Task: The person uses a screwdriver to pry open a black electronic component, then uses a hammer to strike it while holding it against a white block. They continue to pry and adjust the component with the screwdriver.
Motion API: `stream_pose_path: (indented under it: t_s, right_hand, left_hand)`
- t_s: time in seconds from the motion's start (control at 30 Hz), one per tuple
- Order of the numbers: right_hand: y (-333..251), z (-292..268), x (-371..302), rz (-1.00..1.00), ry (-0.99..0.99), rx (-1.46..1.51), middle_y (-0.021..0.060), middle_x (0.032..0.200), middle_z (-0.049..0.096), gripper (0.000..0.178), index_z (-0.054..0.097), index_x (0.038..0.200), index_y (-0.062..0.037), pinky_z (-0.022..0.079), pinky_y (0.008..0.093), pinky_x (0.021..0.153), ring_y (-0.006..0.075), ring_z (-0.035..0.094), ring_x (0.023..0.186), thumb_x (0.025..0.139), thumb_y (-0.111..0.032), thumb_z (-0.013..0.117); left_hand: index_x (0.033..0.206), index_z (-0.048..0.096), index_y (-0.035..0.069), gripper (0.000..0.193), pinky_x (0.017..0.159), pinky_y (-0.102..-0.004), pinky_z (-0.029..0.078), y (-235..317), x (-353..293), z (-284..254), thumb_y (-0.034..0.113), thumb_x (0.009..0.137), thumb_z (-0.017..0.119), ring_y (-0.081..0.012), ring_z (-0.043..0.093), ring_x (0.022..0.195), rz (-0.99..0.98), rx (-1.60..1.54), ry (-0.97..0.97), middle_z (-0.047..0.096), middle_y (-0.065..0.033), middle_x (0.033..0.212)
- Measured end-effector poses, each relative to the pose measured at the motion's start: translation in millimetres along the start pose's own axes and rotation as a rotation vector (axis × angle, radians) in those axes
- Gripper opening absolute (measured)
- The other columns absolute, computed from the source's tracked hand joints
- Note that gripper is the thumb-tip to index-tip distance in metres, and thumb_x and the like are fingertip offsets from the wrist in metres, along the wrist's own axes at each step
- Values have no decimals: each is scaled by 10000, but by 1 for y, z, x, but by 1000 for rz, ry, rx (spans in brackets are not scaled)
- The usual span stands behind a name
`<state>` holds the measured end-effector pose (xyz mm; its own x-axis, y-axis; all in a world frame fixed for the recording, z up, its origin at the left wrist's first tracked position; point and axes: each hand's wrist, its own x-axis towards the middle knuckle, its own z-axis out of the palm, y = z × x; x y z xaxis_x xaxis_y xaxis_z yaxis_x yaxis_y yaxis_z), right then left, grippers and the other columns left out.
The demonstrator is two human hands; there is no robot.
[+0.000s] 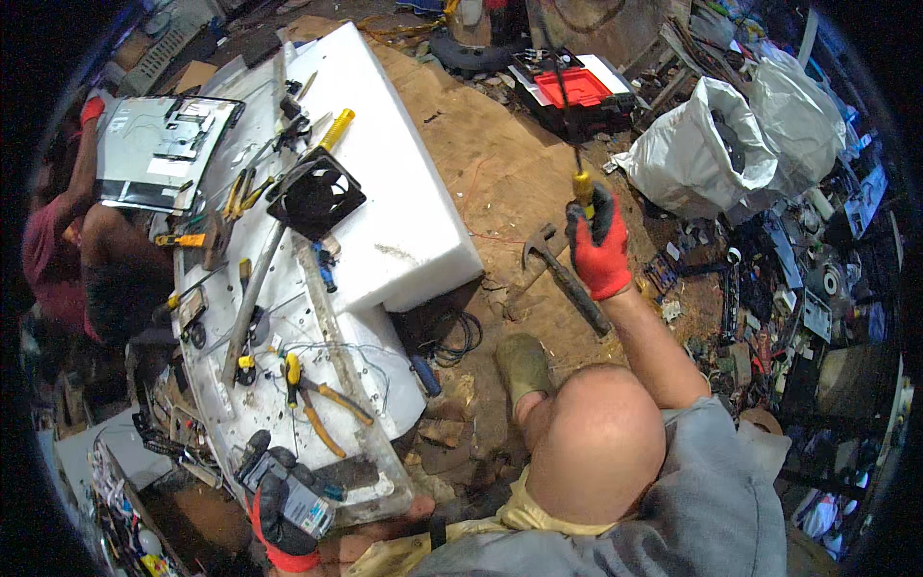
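Observation:
In a red glove with dark palm and fingers, my left hand (274,505) is closed around a small grey, boxy device with a label (310,510), at the near end of the white slab (404,173). My right hand (598,248), gloved alike, is raised over the floor and wraps the yellow handle of a screwdriver (583,185); its long dark shaft points up and away. Just beyond the left hand, orange-handled pliers (322,423) and a short yellow-and-black screwdriver (292,380) lie on the slab. A hammer (567,279) rests on the floor below my right hand.
A black square fan (317,192), metal bars and more tools cover the slab. At far left another person's gloved hand (92,108) holds a flat panel (163,149). White sacks (707,149), an open red-and-black toolbox (577,88) and heaped scrap (798,288) lie right.

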<state>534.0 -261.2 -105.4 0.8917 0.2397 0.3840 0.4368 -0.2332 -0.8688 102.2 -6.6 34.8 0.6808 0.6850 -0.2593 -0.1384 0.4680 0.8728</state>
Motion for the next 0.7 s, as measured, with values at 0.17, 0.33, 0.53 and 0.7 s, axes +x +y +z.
stream_pose_path:
  t_s: [0.17, 0.33, 0.53, 0.7]
  right_hand:
    - [57, 22, -13, -92, 50, -116, 185, 1032, 652, 347, 541, 1216, -17, 510, 379, 826, 310, 658, 951, 917, -153, 654]
    - [90, 37, -12, 41, 91, -144, 196, 1029, 653, 319, 563, 1172, -24, 515, 407, 807, 373, 653, 957, 906, -168, 665]
    - [102, 58, -5, -68, 146, -254, 199, 987, 663, 296, 575, 1143, -39, 526, 419, 757, 389, 663, 897, 880, -140, 667]
    - [110, 55, -11, 33, 105, -235, 203, 970, 671, 308, 574, 1152, -45, 530, 425, 742, 393, 672, 883, 876, -146, 665]
  left_hand:
    - [1504, 321, 60, 589, 702, -335, 557, -10, 21, -8, 171, 980, 564, -198, 638, 845, -39, 57, 47, 646, -114, 1156]
    - [1523, 283, 71, 610, 696, -345, 559, -16, 37, -22, 176, 985, 552, -195, 633, 850, -77, 69, 24, 621, -116, 1226]
    - [1526, 273, 67, 587, 692, -363, 577, -19, 42, -21, 167, 1003, 519, -195, 643, 857, -69, 47, 100, 629, -116, 1180]
    - [1514, 307, 62, 558, 708, -358, 595, -13, 46, -23, 166, 1007, 515, -193, 650, 860, -77, 91, 143, 634, -113, 1174]
